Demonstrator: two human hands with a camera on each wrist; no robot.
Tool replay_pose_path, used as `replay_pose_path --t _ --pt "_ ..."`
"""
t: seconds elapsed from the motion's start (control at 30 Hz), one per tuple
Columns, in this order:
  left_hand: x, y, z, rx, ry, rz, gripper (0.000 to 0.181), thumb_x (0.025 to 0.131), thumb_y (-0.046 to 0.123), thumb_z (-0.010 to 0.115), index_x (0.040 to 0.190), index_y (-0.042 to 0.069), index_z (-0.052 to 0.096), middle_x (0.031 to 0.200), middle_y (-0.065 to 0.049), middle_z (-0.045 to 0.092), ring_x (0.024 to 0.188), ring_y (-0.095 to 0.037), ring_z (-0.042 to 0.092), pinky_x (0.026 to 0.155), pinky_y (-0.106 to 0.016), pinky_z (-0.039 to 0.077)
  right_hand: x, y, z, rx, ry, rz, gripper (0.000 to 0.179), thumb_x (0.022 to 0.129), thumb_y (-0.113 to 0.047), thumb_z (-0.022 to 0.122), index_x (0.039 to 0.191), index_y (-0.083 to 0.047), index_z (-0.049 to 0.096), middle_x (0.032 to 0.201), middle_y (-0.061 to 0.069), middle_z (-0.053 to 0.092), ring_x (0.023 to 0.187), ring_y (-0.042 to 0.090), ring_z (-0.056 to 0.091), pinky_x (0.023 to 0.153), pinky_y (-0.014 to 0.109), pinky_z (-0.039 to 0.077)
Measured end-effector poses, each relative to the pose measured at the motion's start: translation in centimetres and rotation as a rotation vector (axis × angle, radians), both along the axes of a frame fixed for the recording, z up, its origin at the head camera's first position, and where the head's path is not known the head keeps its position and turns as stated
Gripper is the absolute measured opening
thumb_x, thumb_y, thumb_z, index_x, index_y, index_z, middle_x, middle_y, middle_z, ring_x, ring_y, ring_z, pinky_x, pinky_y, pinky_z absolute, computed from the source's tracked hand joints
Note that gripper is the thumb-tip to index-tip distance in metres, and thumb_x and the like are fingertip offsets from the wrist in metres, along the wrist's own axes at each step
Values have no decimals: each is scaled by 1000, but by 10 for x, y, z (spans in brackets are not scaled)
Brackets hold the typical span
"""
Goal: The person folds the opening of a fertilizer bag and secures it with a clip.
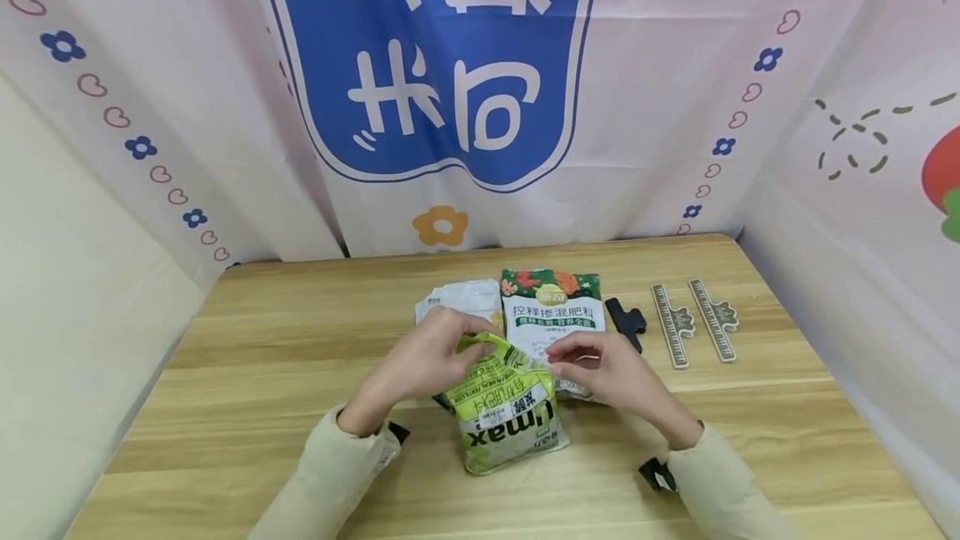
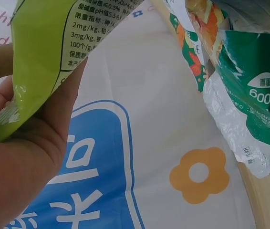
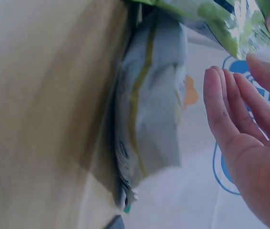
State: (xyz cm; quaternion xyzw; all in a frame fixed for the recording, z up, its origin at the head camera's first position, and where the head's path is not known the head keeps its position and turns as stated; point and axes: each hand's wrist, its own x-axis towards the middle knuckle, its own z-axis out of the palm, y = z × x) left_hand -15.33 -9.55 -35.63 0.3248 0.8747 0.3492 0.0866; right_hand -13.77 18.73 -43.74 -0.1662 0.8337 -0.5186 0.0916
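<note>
A lime-green fertilizer bag [image 1: 517,436] stands propped on the table, its printing upside down in the head view. My left hand [image 1: 435,354] pinches its upper left corner; in the left wrist view, the thumb and fingers of the left hand [image 2: 27,143] lie either side of the green film. My right hand [image 1: 613,369] is at the bag's upper right corner. In the right wrist view, the fingers of the right hand [image 3: 249,114] are loosely extended just below the corner of the green bag [image 3: 221,21], with no film visibly gripped.
Behind the green bag lie a white-and-green fertilizer bag [image 1: 551,315] and another whitish bag [image 1: 468,297], partly hidden. To the right are a black clip [image 1: 627,323] and two ruler-shaped clips [image 1: 670,327] with crown handles. A printed curtain [image 1: 637,107] hangs behind the table [image 1: 262,357].
</note>
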Motion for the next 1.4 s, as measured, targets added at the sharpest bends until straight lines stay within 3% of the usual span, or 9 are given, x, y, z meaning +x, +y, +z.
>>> replay_pose_path --t 0.33,0.57,0.73,0.83,1.13,1.4 --pt "0 0 -1 -11 15 -7 18 100 6 68 113 8 81 93 -3 79 41 -1 27 50 -20 37 -6 28 19 -48 95 -180 24 96 -14 77 116 1 75 112 16 77 94 10 75 85 23 62" --pt "0 0 -2 -7 10 -7 19 100 6 68 114 9 81 82 1 76 40 0 24 48 -20 35 -10 48 29 -45 135 -313 22 100 -22 75 114 -6 76 111 15 77 90 8 76 79 22 61" --pt "-1 1 -2 -10 12 -7 19 100 6 68 114 9 81 82 1 75 40 0 25 49 -20 36 -12 57 31 -36 184 -349 22 100 -21 74 114 -4 77 109 17 78 88 1 74 79 17 59" --pt "-1 1 -2 -19 6 -4 19 100 6 68 115 8 80 73 2 71 40 -1 24 49 -20 35 -14 61 31 -26 208 -368 20 99 -17 74 112 -2 77 108 20 78 85 -1 73 77 19 61" --pt "-1 0 -2 -21 3 -5 19 100 6 68 115 8 80 70 2 69 41 -1 25 50 -20 36 -25 72 21 71 229 -426 19 100 -17 74 111 -3 78 103 21 78 73 16 73 64 22 59" --pt "-2 0 -2 -13 4 -17 19 100 6 67 114 8 80 93 -2 79 40 0 25 49 -19 36 -29 78 16 123 226 -432 20 101 -20 73 112 -3 77 102 18 79 78 20 74 65 20 57"
